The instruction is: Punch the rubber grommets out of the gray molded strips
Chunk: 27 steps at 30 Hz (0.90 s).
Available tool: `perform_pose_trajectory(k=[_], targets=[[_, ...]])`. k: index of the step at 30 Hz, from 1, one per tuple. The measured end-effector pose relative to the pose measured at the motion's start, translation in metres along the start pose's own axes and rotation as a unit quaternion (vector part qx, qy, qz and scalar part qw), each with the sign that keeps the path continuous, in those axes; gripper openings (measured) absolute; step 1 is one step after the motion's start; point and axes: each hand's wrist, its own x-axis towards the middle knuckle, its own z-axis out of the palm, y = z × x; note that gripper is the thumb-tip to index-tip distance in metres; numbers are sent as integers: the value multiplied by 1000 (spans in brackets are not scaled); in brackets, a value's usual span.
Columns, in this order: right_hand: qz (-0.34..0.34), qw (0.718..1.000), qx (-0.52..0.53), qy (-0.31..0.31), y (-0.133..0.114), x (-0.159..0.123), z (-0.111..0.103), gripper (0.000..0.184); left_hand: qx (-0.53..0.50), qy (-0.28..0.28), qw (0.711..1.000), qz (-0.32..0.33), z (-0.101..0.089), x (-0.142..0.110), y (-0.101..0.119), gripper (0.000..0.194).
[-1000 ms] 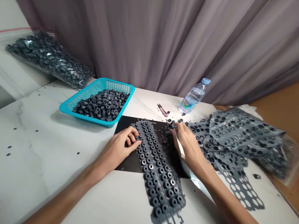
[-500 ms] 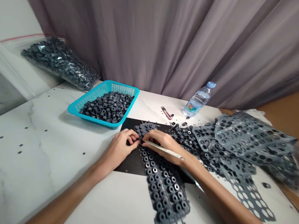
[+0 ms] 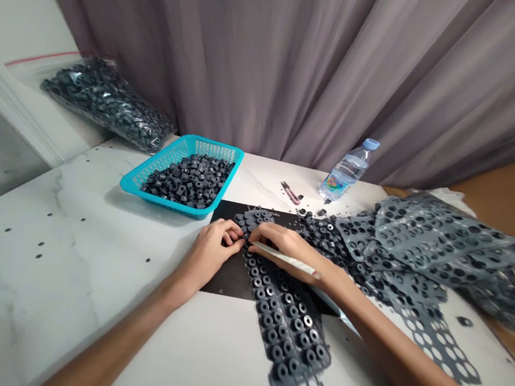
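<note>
A long dark grey moulded rubber sheet (image 3: 284, 320), set with rows of ring-shaped parts, lies lengthwise in front of me over a black mat (image 3: 223, 277). My left hand (image 3: 219, 244) is closed, with thumb and forefinger pinching at the sheet's left edge near its far end. Close beside it, my right hand (image 3: 286, 245) is closed round a slim white-handled tool (image 3: 288, 260). The tool's tip meets the sheet by my left fingertips; its exact shape is hidden there. Loose dark rubber rings (image 3: 320, 232) are heaped to the right of my right hand.
A blue basket (image 3: 185, 209) full of rubber rings stands behind the left hand, with a filled plastic bag (image 3: 108, 104) beyond. Pink snips (image 3: 291, 193) and a water bottle (image 3: 346, 173) lie at the back. Perforated sheets (image 3: 434, 235) pile up on the right.
The whole view has shifted slightly to the right. Both hands keep their places at the sheet's far end, with the tool still in the right hand.
</note>
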Motion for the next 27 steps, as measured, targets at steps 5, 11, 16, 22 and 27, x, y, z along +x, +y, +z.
perform_pose_trajectory(k=[5,11,16,22,27], targets=[[1,999,-36,5,2,2,4,20,-1,0,1000,3,0,1,0,8],[-30,985,-158,59,7,6,27,25,7,0,1000,3,1,2,0,8],[146,946,-210,198,20,-19,11,26,2,-6,1000,6,-2,0,5,8],[141,978,-37,150,22,-32,-10,27,-5,2,1000,11,-3,-5,24,10],[54,995,68,54,15,-14,0,27,79,10,997,7,1,-6,34,10]])
